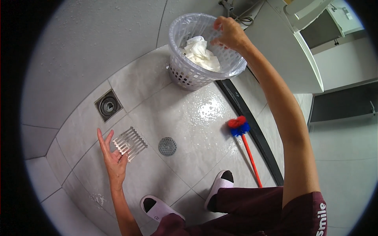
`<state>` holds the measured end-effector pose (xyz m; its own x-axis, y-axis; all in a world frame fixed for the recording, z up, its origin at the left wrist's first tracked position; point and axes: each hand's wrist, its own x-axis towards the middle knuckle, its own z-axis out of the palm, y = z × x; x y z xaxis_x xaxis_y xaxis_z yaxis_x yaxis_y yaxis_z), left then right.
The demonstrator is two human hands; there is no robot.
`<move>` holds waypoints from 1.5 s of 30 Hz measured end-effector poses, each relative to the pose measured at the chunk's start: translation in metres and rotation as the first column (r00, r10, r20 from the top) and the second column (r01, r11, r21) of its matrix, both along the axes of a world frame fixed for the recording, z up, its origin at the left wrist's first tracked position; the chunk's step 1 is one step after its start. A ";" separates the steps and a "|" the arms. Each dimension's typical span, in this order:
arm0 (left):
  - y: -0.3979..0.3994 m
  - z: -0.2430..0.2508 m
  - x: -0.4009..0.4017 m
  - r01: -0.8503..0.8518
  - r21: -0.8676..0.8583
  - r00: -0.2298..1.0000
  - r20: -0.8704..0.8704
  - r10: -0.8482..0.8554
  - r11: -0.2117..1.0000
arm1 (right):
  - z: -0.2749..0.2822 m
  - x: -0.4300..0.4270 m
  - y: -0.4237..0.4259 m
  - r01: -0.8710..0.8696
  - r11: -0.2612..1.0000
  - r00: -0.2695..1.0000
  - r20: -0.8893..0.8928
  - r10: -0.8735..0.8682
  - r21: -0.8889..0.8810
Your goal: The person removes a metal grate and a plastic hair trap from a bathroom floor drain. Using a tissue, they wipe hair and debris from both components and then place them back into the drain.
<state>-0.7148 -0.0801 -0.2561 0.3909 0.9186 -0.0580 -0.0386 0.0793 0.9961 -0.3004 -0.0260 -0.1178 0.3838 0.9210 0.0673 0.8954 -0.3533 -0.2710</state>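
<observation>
My left hand (115,159) grips a slotted metal drain grate (130,144) by its lower edge, thumb and a finger on it and two other fingers spread. Up and to the right of it is the uncovered square floor drain (108,105). A round perforated drain cover (167,146) lies on the tiles to the right of the grate. My right hand (229,34) is over the far right side of a plastic waste basket (192,73) with a clear liner. Its fingers are apart, with nothing visible in them. Crumpled white tissue (200,54) lies in the basket.
A brush (248,150) with red and blue bristles and an orange-red handle lies by a black raised threshold strip (251,118). The floor tiles (189,118) are wet. A white fixture (289,53) stands at the upper right, near a pipe valve with a hose (243,19).
</observation>
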 end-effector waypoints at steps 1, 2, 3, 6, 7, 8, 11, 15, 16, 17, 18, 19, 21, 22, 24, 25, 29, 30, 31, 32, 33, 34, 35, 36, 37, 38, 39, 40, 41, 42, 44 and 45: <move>0.000 -0.001 0.000 0.003 0.000 1.000 0.001 -0.003 1.000 | -0.001 0.008 0.002 -0.063 0.982 0.972 0.234 0.020 0.178; 0.001 -0.002 0.000 0.011 0.013 1.000 -0.005 -0.011 1.000 | 0.002 0.017 0.003 -0.030 0.979 0.996 0.084 0.014 0.203; 0.001 -0.003 -0.002 0.016 0.024 1.000 -0.014 -0.016 1.000 | 0.005 0.016 0.004 -0.030 0.979 0.997 0.081 0.014 0.201; -0.001 -0.001 -0.001 0.022 0.006 1.000 -0.014 -0.022 1.000 | 0.010 0.008 0.006 -0.032 0.972 0.998 -0.045 0.043 0.233; -0.002 -0.001 0.003 0.028 0.005 1.000 -0.003 -0.028 1.000 | -0.001 0.019 0.005 -0.029 0.972 0.999 -0.034 0.037 0.231; -0.003 -0.001 0.007 0.046 0.015 0.999 0.004 -0.046 0.999 | -0.023 0.033 0.005 -0.193 0.981 0.972 0.136 0.191 0.000; 0.000 0.002 0.005 0.045 0.010 0.999 0.014 -0.045 0.999 | -0.029 0.015 0.007 -0.214 0.946 0.958 0.135 0.251 -0.243; -0.003 -0.003 0.002 0.048 0.028 0.999 0.008 -0.048 0.998 | -0.019 0.015 0.002 -0.154 0.979 0.985 -0.101 0.141 -0.133; -0.003 -0.002 0.003 0.046 0.028 0.999 0.008 -0.047 0.999 | -0.015 0.018 0.001 -0.163 0.984 0.977 -0.148 0.152 -0.066; -0.002 -0.001 0.004 0.040 0.011 0.999 0.012 -0.040 0.999 | -0.010 0.021 0.000 -0.165 0.984 0.977 -0.147 0.154 -0.066; -0.003 0.000 0.005 0.037 -0.009 0.999 0.017 -0.037 0.999 | -0.005 0.024 -0.003 -0.150 0.988 0.971 -0.186 0.151 0.020; -0.002 0.000 0.003 0.034 -0.011 0.999 0.010 -0.034 0.999 | 0.001 0.018 -0.002 -0.135 0.985 0.960 -0.231 0.157 0.107; -0.001 0.001 0.003 0.044 0.004 0.999 0.000 -0.044 0.999 | 0.009 0.013 -0.004 -0.072 0.988 0.979 -0.177 0.096 0.137; -0.001 0.001 0.004 0.046 0.005 0.999 0.003 -0.046 0.999 | 0.008 0.013 -0.005 -0.018 0.942 0.974 -0.208 0.093 0.335; -0.003 0.000 0.012 0.084 -0.004 0.996 0.031 -0.084 0.996 | -0.022 0.039 -0.006 -0.177 0.832 0.981 0.027 0.192 0.526; -0.001 0.000 0.008 0.079 0.001 0.997 0.023 -0.079 0.997 | -0.022 0.011 -0.004 -0.123 0.992 0.987 -0.103 0.124 0.019; -0.002 0.008 0.012 0.082 -0.012 0.997 0.012 -0.082 0.997 | -0.023 0.007 -0.003 -0.011 0.961 0.976 -0.210 -0.049 -0.276; -0.001 0.010 0.011 0.094 -0.030 0.995 0.017 -0.093 0.995 | -0.021 0.007 -0.004 -0.009 0.962 0.976 -0.213 -0.052 -0.274; -0.001 0.008 0.009 0.096 -0.029 0.995 0.015 -0.096 0.995 | -0.019 0.007 -0.004 0.014 0.965 0.981 -0.184 -0.064 -0.260; -0.001 0.006 0.007 0.090 -0.023 0.996 0.004 -0.090 0.996 | -0.017 0.007 -0.004 0.036 0.969 0.985 -0.154 -0.076 -0.246; -0.001 0.004 0.006 0.081 -0.017 0.997 -0.004 -0.081 0.997 | -0.012 0.007 -0.005 0.037 0.969 0.985 -0.153 -0.076 -0.245; -0.001 0.005 0.006 0.081 -0.016 0.997 -0.003 -0.081 0.997 | -0.007 0.006 -0.005 0.042 0.977 0.980 -0.180 -0.082 -0.211; -0.001 0.006 0.006 0.074 -0.022 0.997 0.002 -0.074 0.997 | -0.004 0.006 -0.005 0.049 0.983 0.974 -0.208 -0.086 -0.177; -0.001 0.006 0.007 0.071 -0.030 0.997 0.006 -0.071 0.997 | -0.006 0.009 -0.006 0.053 0.982 0.974 -0.207 -0.090 -0.179; -0.001 0.006 0.008 0.075 -0.031 0.997 0.007 -0.075 0.997 | -0.012 0.013 -0.007 0.024 0.986 0.993 -0.112 -0.043 -0.163; -0.002 0.006 0.010 0.081 -0.028 0.997 0.013 -0.081 0.996 | -0.017 0.015 -0.007 -0.006 0.989 1.000 -0.016 0.004 -0.151; -0.001 0.005 0.010 0.085 -0.025 0.996 0.016 -0.084 0.996 | -0.024 0.014 -0.008 -0.005 0.989 1.000 -0.018 0.002 -0.151; -0.001 0.005 0.009 0.086 -0.025 0.996 0.014 -0.086 0.996 | -0.031 0.012 -0.008 -0.043 0.929 0.999 -0.043 0.030 -0.366; -0.002 0.006 0.009 0.096 -0.035 0.995 0.014 -0.096 0.995 | -0.036 0.012 -0.008 -0.084 0.823 0.996 -0.074 0.051 -0.562; -0.002 0.006 0.009 0.102 -0.045 0.995 0.012 -0.102 0.994 | -0.034 0.013 -0.007 -0.093 0.812 0.992 -0.123 0.026 -0.576; -0.001 0.006 0.009 0.092 -0.039 0.996 0.008 -0.091 0.995 | -0.030 0.014 -0.013 -0.044 0.893 0.995 -0.095 0.001 -0.447; -0.001 0.005 0.010 0.089 -0.036 0.996 0.011 -0.089 0.995 | -0.028 0.015 -0.016 0.015 0.951 0.997 -0.066 -0.037 -0.309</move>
<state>-0.7045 -0.0812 -0.2512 0.4719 0.8774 -0.0864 -0.0392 0.1188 0.9921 -0.2854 -0.0420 -0.1454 0.4015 0.8820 -0.2465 0.8673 -0.4527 -0.2069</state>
